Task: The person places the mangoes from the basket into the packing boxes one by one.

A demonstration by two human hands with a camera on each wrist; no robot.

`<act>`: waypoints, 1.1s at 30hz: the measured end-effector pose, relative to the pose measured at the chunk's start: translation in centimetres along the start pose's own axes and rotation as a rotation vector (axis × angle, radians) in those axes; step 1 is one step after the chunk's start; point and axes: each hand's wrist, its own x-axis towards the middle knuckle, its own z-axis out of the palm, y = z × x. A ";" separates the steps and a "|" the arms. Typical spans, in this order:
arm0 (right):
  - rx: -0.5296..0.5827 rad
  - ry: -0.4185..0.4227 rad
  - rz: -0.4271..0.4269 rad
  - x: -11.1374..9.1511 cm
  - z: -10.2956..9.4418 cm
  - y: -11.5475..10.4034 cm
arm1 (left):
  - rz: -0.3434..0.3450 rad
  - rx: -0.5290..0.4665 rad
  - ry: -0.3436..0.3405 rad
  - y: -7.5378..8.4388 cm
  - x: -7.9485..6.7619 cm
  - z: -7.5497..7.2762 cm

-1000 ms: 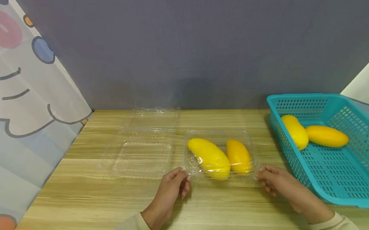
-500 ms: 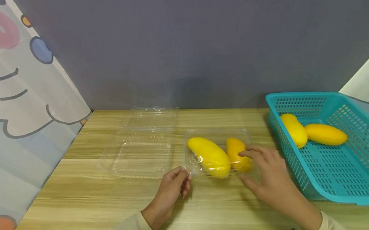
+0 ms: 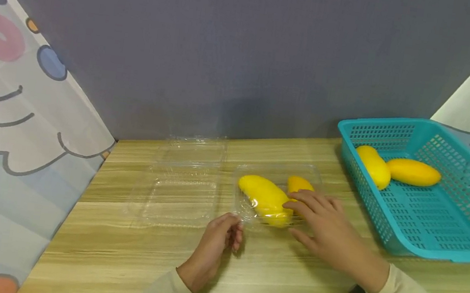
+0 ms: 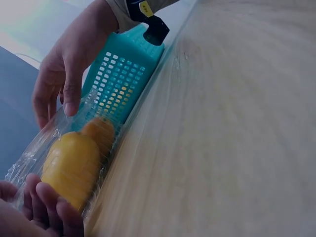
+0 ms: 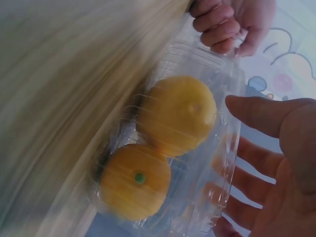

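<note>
A clear plastic clamshell container (image 3: 246,213) stands on the table with its lid down over two yellow mangoes (image 3: 265,197). My left hand (image 3: 213,250) pinches its near left corner between thumb and curled fingers, as the right wrist view also shows. My right hand (image 3: 331,231) lies over the lid's right half, fingers extended and spread, covering most of the second mango (image 3: 300,183). In the right wrist view the right fingers (image 5: 256,160) lie along the lid, with the thumb near the container's front edge.
Left of the clamshell lies another clear container (image 3: 180,201), lid flipped open towards the back wall. A teal basket (image 3: 397,237) at the right holds two more mangoes (image 3: 413,172). A grey wall (image 3: 246,59) closes off the table's back.
My right hand has let go of the clamshell's near right corner and moved left and onto the lid, fingers spreading. The left hand stays at its corner.
</note>
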 end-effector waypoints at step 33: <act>-0.073 0.164 -0.027 0.0 1.5 -0.2 | 0.337 -0.103 0.102 5.7 -6.8 -11.4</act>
